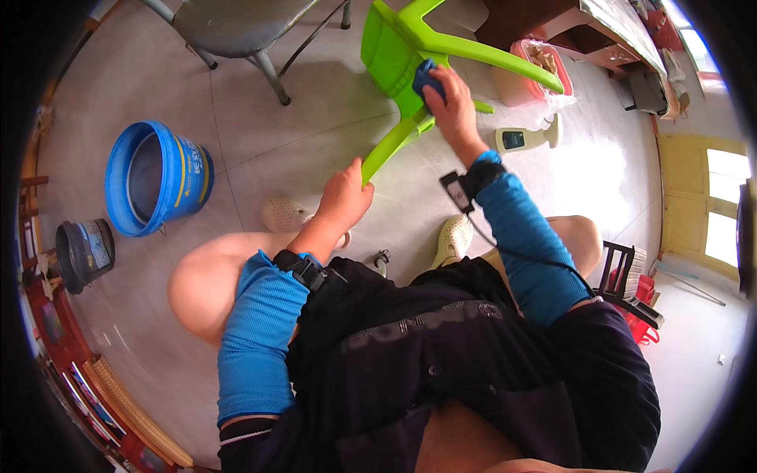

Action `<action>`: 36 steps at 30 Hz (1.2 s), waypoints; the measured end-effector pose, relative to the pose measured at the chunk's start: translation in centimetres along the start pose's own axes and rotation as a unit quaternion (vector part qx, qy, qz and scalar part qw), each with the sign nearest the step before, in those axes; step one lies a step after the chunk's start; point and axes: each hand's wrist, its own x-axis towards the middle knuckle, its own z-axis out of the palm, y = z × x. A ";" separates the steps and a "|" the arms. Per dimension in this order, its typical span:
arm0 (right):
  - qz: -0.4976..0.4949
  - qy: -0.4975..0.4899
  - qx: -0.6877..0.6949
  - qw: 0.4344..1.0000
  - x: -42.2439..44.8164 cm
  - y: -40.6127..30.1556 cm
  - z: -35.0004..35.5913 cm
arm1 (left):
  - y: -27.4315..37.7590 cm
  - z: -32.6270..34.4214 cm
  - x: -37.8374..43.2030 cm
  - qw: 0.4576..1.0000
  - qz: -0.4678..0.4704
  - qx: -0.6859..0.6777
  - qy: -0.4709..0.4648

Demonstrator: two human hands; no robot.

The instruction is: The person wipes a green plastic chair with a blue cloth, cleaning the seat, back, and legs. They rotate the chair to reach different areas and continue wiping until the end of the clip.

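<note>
A small green plastic chair [387,56] is tipped over in front of me, one of its legs pointing towards my body. My left hand [345,197] grips the end of that leg. Farther up, my right hand [454,109] presses a dark blue cloth [428,83] against the chair where the leg meets the seat. The cloth is bunched under my fingers, so part of it is hidden. A spray bottle [526,139] with a dark label lies on the floor to the right of my right hand.
To the left stand a blue bucket [135,177] and a smaller black bucket [77,257]. A grey metal-legged stool [236,26] is at the top. Beyond the chair sits a pink bin [514,77] with a plastic liner, beside a brown desk [550,26]. My shoes [455,236] rest on the tiled floor.
</note>
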 end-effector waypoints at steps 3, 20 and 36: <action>0.024 -0.035 0.029 0.999 -4.5 -5.5 0.1 | -0.2 0.1 -0.1 1.000 -0.006 -0.009 0.001; -0.212 -0.163 -0.003 0.964 -9.1 -14.9 -1.0 | -6.0 2.1 0.4 0.947 0.110 -0.278 -0.118; -0.008 -0.048 -0.008 0.999 -5.7 -8.6 -1.5 | -5.2 2.0 1.1 0.975 0.024 -0.076 -0.208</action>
